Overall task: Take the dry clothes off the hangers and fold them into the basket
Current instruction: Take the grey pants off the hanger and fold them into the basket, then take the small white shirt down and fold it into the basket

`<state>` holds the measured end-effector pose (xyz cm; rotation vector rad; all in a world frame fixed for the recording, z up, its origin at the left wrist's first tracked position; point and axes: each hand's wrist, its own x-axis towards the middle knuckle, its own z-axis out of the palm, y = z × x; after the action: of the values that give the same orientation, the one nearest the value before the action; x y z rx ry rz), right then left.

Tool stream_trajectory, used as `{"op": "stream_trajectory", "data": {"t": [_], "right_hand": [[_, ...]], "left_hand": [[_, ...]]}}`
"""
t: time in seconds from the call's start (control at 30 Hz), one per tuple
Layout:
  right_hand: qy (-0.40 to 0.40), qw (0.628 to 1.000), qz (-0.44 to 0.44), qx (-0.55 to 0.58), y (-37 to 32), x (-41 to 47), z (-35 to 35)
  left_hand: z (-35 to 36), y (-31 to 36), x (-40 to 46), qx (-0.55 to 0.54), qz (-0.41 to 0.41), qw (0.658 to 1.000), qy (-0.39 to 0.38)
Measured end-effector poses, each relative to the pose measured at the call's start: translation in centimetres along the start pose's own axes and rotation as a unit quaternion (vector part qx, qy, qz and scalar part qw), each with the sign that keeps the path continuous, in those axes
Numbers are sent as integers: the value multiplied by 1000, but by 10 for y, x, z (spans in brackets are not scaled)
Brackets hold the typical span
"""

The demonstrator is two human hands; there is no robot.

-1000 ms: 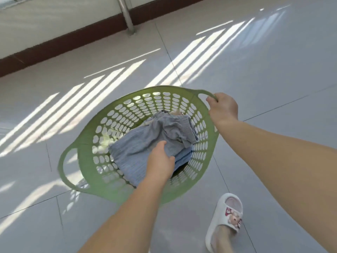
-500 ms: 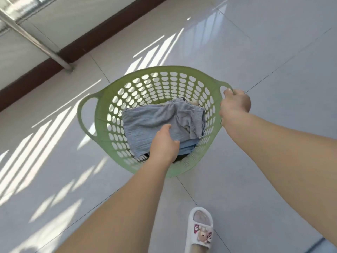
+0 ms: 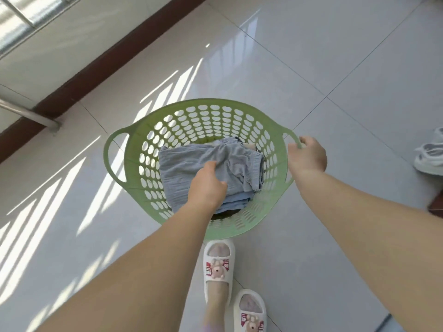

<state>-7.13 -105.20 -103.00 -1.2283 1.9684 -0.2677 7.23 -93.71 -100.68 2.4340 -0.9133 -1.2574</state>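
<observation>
A round green perforated basket [image 3: 187, 116] hangs above the tiled floor in the middle of the view. Folded grey-blue shorts [image 3: 182, 168] lie inside it on top of other blue clothes. My left hand [image 3: 206, 185] reaches into the basket and grips the near edge of the shorts, thumb on top. My right hand [image 3: 309, 156] is curled round the basket's right handle. The left handle [image 3: 109, 159] is free. No hangers are in view.
Glossy grey floor tiles lie all around, with sun stripes at the left. A dark skirting board [image 3: 100, 65] and a metal pole [image 3: 31, 115] run along the upper left. A white sneaker [image 3: 430, 154] sits at the right edge. My slippered feet [image 3: 219, 267] stand just behind the basket.
The basket has swung round and come nearer my feet, its handles now left and right. Both hands keep their grips. A sneaker has come into view at the right.
</observation>
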Motion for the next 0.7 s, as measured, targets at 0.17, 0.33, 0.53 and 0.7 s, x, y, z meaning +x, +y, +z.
{"op": "stream_trajectory", "data": {"t": [0.17, 0.33, 0.53, 0.7], "right_hand": [[-5, 988, -121, -95, -21, -32, -28], [-45, 970, -176, -161, -61, -71, -55], [-75, 968, -225, -77, -124, -115, -103], [-42, 967, -249, -28, -154, -139, -148]], "left_hand": [[-9, 49, -12, 1, 30, 999, -45], [-43, 97, -36, -37, 76, 995, -60], [-103, 155, -65, -54, 169, 984, -24], [-133, 190, -100, -98, 217, 971, 1]]}}
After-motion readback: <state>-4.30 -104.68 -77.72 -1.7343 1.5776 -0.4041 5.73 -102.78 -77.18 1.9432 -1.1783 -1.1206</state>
